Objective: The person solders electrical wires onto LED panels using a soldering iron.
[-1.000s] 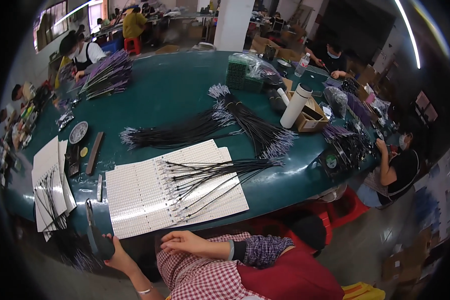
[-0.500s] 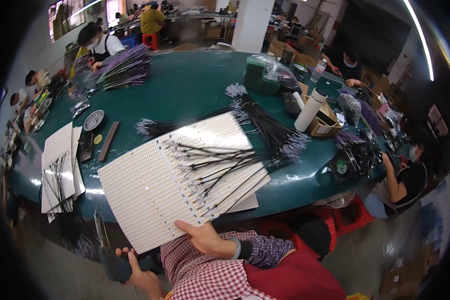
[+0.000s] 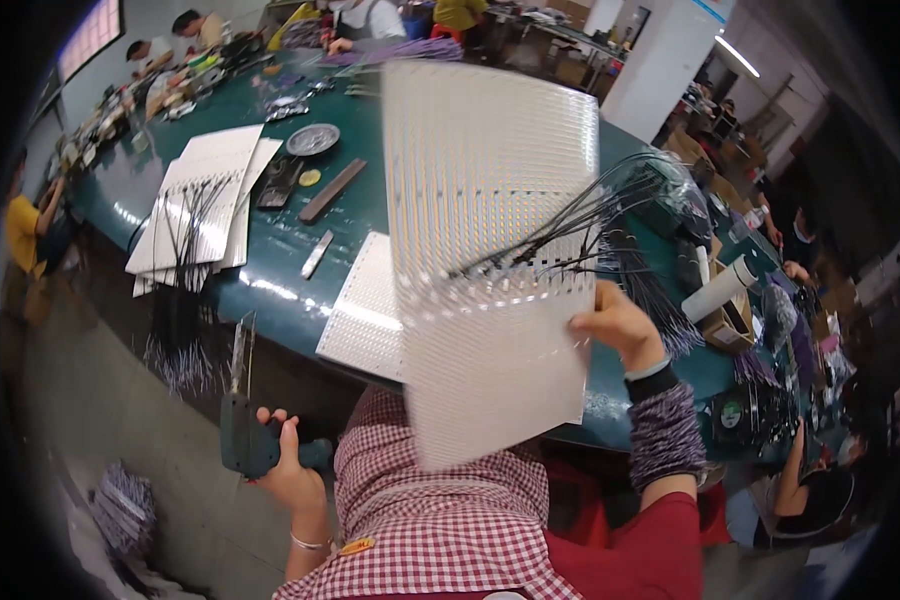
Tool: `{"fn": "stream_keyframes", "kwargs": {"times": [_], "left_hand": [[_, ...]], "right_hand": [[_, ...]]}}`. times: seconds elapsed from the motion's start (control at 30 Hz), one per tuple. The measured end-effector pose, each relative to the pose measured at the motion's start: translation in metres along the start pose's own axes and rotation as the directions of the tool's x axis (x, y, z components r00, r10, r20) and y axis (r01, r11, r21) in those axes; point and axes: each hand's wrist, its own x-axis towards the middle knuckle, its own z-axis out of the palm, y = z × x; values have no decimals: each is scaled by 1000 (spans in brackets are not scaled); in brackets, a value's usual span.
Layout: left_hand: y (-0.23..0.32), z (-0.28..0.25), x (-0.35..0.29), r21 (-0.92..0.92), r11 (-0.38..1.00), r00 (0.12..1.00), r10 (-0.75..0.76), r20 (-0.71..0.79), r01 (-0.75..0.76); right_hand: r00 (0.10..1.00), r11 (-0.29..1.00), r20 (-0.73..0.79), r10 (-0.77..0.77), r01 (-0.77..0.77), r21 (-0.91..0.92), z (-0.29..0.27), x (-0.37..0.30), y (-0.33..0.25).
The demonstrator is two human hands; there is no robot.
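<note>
My right hand [image 3: 615, 322] grips the right edge of a large white perforated board [image 3: 490, 250] and holds it upright, close to the camera. Black wires [image 3: 570, 225] threaded through the board stick out toward the right. Low beside the table edge, my left hand [image 3: 285, 470] is closed on a dark teal gun-shaped tool [image 3: 242, 430] whose thin tip points up. A second white perforated board [image 3: 365, 310] lies flat on the green table [image 3: 270, 270] behind the raised one. A red checked cloth [image 3: 440, 520] covers my lap.
A stack of white boards with black wires [image 3: 205, 200] lies at the left, with a round tin [image 3: 313, 139] and a dark bar [image 3: 332, 190] nearby. A white cylinder [image 3: 715, 290] and a cardboard box [image 3: 730, 325] stand at the right. Other people sit around the table.
The board has come off the table and swung up until it stands upright in front of the camera, held by my right hand. My left hand stays low with the tool.
</note>
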Motion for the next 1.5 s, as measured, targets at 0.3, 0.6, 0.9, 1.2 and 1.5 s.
{"fn": "stream_keyframes", "kwargs": {"times": [0.3,0.6,0.9,1.2,1.5], "left_hand": [[-10,0,10,58,998,997,20,-76,-15],[-19,11,11,159,987,1000,-12,13,10],[-25,30,3,310,948,964,-144,224,70],[-27,25,-1,320,939,943,-216,255,128],[-24,29,0,348,924,924,-261,279,156]], "right_hand": [[970,972,79,229,-223,-74,-38,65,43],[963,326,-212,-163,-150,-933,-13,74,21],[837,280,494,-233,545,-790,119,82,29],[872,148,401,-281,452,-880,124,46,42],[895,395,235,-379,386,-833,139,42,64]]}}
